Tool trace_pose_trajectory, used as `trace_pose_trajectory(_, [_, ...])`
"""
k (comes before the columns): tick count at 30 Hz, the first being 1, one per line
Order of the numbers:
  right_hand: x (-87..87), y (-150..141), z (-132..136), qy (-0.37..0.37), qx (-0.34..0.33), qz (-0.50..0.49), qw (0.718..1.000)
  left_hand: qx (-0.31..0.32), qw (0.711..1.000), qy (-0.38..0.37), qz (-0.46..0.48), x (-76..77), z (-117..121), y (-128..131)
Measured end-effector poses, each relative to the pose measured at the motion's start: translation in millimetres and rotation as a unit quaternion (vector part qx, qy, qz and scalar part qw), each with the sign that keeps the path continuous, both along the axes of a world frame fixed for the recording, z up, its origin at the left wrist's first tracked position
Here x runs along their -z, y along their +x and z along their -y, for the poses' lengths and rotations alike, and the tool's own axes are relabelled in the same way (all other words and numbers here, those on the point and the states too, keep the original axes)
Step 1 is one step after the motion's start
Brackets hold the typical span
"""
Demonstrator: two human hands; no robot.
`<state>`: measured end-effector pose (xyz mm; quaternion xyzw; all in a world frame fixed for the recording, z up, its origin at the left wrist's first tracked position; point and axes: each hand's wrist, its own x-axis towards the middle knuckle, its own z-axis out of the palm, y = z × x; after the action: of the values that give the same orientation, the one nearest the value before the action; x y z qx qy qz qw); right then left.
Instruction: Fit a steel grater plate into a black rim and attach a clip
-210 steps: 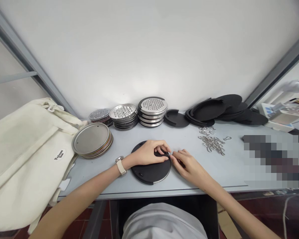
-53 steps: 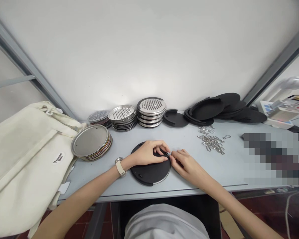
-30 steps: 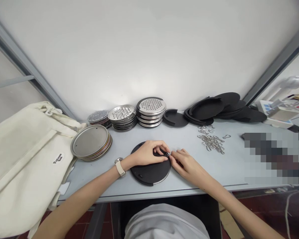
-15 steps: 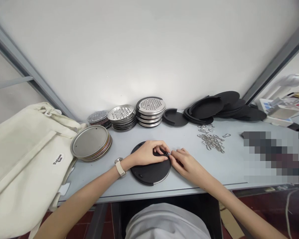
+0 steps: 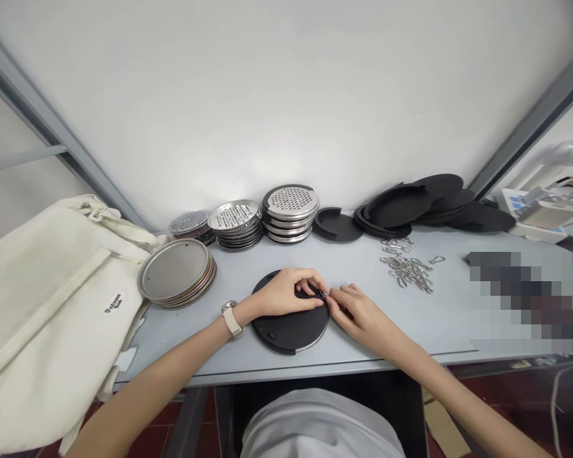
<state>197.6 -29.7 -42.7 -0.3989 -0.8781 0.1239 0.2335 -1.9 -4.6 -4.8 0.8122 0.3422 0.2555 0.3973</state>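
A round black disc (image 5: 291,331) with a silvery rim showing at its lower right lies near the table's front edge. Across its upper part rests my left hand (image 5: 293,292), with a watch on the wrist; its thumb and curled fingers close on the disc's right edge. My right hand (image 5: 356,312) pinches a small metal snap hook (image 5: 323,293) at that same edge, the fingertips of both hands almost meeting. Most of the hook is hidden by the fingers. To the right lies a loose pile of similar metal snap hooks (image 5: 410,270).
Along the wall stand a stack of perforated metal grater discs (image 5: 291,202), another grater stack (image 5: 235,217) and overlapping black round covers (image 5: 396,207). Plain metal discs (image 5: 174,270) are stacked at left beside a cream bag (image 5: 52,305). A blurred-out patch (image 5: 530,299) covers the right side.
The whole view has shifted slightly. Both hands keep nearly the same pose at the disc's right edge, with only a slight movement of the fingertips around the hook.
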Motion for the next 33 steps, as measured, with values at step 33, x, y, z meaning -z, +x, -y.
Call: trace_pose_trajectory(33, [1.4,1.0,-0.1,-0.014,0.019,0.002,1.000,-0.006,1.000,0.011,-0.008,-2.4,1.7,1.3])
